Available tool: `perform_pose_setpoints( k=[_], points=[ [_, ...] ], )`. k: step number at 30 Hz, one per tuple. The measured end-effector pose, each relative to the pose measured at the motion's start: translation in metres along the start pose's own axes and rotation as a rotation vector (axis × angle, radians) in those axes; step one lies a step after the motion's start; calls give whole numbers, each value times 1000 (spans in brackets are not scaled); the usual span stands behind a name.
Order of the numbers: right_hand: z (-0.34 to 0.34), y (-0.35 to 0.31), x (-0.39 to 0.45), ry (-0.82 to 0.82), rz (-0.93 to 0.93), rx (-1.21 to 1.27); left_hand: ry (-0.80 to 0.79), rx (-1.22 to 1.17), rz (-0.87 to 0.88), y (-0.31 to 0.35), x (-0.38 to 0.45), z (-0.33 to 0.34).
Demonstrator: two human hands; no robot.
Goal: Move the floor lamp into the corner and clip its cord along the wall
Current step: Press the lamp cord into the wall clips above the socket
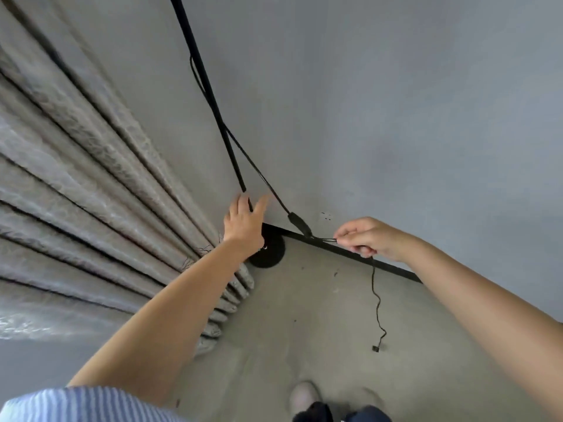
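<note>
Slim black metal floor lamp (212, 102) in corner, L hand (243, 223) open against it; R hand (370, 239) pinches thin black cord (262, 176) (next, prob.: clip it along grey wall (396, 117))

the lamp base (271, 257) sits on the floor (304, 330) in the corner, curtain (91, 178) on its left, wall (396, 117) behind. my right grip (368, 237) holds the cord (377, 300) to its right, by the baseboard (393, 269), the plug (375, 348) hanging below.

Head-worn camera — faces forward-down at floor (304, 315), close.
</note>
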State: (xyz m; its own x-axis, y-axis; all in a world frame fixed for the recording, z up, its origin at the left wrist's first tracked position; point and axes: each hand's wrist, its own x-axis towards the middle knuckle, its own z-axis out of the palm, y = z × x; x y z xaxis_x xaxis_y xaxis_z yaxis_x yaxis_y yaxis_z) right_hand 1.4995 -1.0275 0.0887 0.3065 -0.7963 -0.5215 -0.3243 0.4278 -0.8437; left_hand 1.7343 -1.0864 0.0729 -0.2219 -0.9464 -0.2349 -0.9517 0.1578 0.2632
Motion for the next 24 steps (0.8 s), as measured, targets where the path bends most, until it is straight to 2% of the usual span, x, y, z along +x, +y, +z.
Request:
perform_pose_setpoints(
  k=[1,3,7,10,12,15,16,20,24],
  points=[
    [0,4,-7,3,6,-11,65,180,107,4,-4,5],
    [0,12,-20,-6,-3,-50,132,351,296,15,-7,13],
    [-8,22,-38,-36,-10,-113,185,351,477,36,-5,10],
    [-20,30,-50,-25,34,-45,212,305,635,43,2,1],
    [-30,35,-58,13,45,14,90,247,576,43,3,-4],
    [-50,42,-71,122,73,-71,-143,175,288,35,14,-12],
    [-57,44,-73,169,75,-96,-190,185,251,30,19,-13],
    [-72,46,-71,274,21,-89,-277,341,357,29,35,-7],
    [-67,41,-43,155,16,-159,-201,211,456,55,47,6]
  ],
)
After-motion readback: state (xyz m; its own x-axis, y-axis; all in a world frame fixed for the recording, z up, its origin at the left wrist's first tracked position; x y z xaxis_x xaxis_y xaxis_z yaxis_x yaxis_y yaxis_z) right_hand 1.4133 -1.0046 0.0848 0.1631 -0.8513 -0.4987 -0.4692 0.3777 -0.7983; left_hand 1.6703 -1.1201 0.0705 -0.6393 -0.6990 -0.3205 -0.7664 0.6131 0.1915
